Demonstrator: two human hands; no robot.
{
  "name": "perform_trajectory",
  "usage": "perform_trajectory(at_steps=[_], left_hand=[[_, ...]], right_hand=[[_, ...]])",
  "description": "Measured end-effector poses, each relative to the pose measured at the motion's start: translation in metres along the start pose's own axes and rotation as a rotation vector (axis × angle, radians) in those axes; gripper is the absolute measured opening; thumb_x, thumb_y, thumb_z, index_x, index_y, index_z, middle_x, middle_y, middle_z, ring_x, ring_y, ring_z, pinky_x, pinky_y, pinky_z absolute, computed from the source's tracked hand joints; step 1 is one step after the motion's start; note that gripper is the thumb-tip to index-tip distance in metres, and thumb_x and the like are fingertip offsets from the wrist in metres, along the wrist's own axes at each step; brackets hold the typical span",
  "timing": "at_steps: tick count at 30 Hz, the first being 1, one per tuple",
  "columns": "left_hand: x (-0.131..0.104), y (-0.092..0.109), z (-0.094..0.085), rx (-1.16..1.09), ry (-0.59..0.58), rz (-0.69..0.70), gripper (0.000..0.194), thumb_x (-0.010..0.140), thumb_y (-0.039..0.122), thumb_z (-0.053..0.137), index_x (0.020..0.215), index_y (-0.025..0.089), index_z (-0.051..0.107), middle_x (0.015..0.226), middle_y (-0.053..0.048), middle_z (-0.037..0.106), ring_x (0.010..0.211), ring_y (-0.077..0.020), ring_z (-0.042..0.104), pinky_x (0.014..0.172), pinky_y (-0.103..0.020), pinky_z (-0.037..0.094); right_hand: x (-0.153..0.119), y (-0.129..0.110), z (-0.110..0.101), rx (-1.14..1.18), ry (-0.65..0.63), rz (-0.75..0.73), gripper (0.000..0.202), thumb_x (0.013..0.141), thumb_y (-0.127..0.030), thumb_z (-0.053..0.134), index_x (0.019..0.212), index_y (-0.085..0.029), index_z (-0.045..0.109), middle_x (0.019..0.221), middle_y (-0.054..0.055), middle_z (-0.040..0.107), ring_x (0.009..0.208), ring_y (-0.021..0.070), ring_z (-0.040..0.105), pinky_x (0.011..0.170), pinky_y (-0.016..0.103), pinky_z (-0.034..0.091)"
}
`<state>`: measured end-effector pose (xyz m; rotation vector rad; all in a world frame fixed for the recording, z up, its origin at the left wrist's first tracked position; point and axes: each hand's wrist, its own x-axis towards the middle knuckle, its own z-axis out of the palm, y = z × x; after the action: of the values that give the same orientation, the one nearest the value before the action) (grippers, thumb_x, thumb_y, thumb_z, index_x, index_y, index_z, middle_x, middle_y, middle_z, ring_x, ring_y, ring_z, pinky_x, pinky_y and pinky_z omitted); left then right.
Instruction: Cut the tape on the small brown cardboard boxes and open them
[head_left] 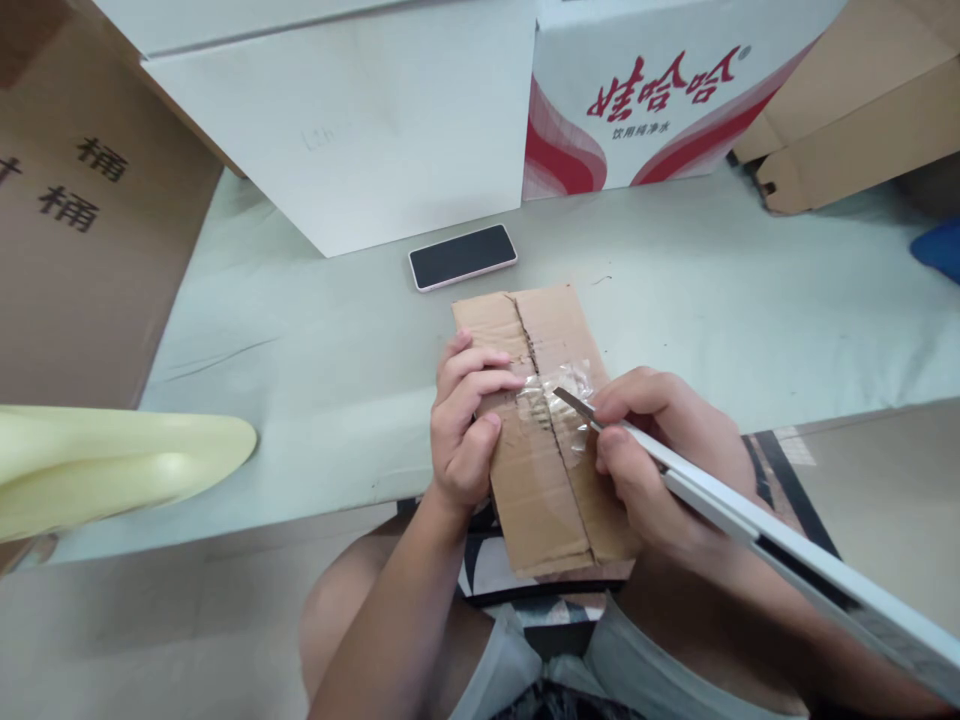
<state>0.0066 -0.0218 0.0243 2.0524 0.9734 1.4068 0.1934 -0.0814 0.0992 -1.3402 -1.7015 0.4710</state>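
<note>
A small brown cardboard box (536, 500) rests partly on the table edge and partly over my lap. A seam runs along its top face, with clear tape (574, 378) wrinkled across the middle. My left hand (466, 425) grips the box's left side, fingers lying on the top face and thumb near the edge. My right hand (667, 450) is closed around a white utility knife (705, 493) at the right. The knife's bare blade points left over the tape beside the seam; whether it touches the tape I cannot tell.
Behind the box lies a phone (463, 257) with a dark screen. White cartons (420, 130) stand along the back, and a large brown carton (90, 250) at the left. A pale yellow object (127, 465) juts in from the left. Opened cardboard (862, 140) sits back right.
</note>
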Motion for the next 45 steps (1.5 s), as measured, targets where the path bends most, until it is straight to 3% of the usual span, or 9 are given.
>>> perform_trajectory(at_steps=[14,34,45], left_hand=[[0.0002,0.001,0.0005,-0.005,0.007,0.002,0.029,0.1,0.034,0.043,0.109,0.027,0.07,0.121,-0.003,0.071,0.13,-0.0253,0.062,0.131,-0.055,0.039],[0.0013,0.0031,0.0007,-0.063,0.02,-0.009,0.03,0.091,0.02,0.047,0.107,0.026,0.071,0.12,-0.001,0.07,0.128,-0.0216,0.062,0.133,-0.047,0.036],[0.0004,0.0023,0.001,-0.045,0.022,-0.015,0.027,0.095,0.025,0.047,0.107,0.026,0.071,0.12,-0.003,0.071,0.132,-0.0241,0.061,0.132,-0.05,0.037]], right_hand=[[0.0,0.0005,-0.0016,0.004,-0.018,-0.008,0.013,0.09,-0.013,0.055,0.092,-0.026,0.054,0.073,-0.003,0.064,0.056,0.012,0.059,0.051,0.027,0.046],[0.0026,-0.0024,-0.0052,-0.03,-0.056,-0.056,0.012,0.091,-0.013,0.053,0.093,-0.025,0.053,0.072,-0.003,0.064,0.05,0.0092,0.053,0.046,0.025,0.041],[0.0032,-0.0015,-0.0071,-0.004,-0.081,-0.061,0.011,0.092,-0.015,0.055,0.094,-0.025,0.054,0.072,-0.003,0.064,0.05,0.01,0.054,0.047,0.026,0.042]])
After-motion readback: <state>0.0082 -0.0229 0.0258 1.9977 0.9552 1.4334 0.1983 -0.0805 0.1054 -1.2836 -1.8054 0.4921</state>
